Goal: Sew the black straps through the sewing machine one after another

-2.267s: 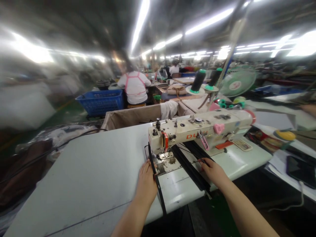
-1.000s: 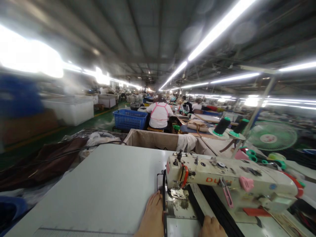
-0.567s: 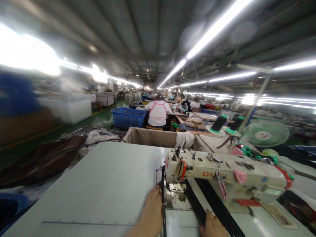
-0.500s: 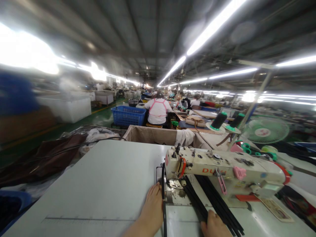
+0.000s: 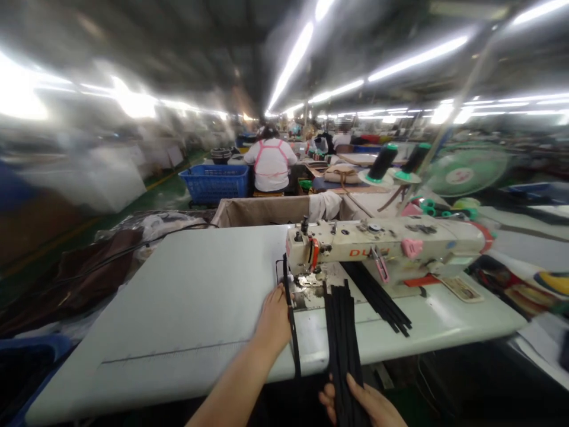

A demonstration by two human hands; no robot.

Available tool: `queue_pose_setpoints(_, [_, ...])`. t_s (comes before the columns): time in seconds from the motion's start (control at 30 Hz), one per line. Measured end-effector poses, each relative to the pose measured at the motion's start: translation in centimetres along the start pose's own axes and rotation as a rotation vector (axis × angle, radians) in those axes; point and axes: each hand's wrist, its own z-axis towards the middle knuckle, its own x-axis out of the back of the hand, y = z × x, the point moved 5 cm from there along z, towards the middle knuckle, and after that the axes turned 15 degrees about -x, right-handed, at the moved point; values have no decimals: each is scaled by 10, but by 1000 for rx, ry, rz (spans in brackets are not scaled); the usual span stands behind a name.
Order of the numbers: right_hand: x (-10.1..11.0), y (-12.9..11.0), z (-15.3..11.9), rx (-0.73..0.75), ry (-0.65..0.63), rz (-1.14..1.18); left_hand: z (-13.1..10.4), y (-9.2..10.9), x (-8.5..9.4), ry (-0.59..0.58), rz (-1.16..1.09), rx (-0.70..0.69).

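Note:
The white sewing machine (image 5: 386,243) stands on a pale table. A long, narrow black strip (image 5: 293,338) runs from beside its needle area down over the table's front edge. My left hand (image 5: 273,317) is closed at this strip, just left of the machine bed; its thumb is hidden. My right hand (image 5: 360,400) grips a bundle of black strips (image 5: 342,326) at the front edge, thumb on top and fingers around the underside. The bundle's far ends lie close to the machine bed. A second group of black strips (image 5: 377,296) rests under the machine arm.
Behind the table stands a fabric-lined bin (image 5: 253,212). Beyond it, a person (image 5: 272,160) in white sits beside a blue basket (image 5: 216,184). Black thread cones (image 5: 383,163) and a green fan (image 5: 464,172) are at right. Brown material (image 5: 102,267) lies at left.
My right hand has drawn the bundle of strips from beside the machine toward me, past the table edge. My left hand stays at the long strip. The view has tilted downward.

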Motion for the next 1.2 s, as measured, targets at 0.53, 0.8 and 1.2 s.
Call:
queue_pose_setpoints(0.53, [-17, 3, -3, 9, -30, 128, 0, 5, 3, 20, 25, -66])
queue_pose_setpoints(0.8, [-2, -2, 6, 110, 174, -96, 0, 4, 3, 15, 4, -49])
queue_pose_setpoints(1.2, [5, 6, 8, 85, 200, -229, 21, -46, 1, 105, -101, 189])
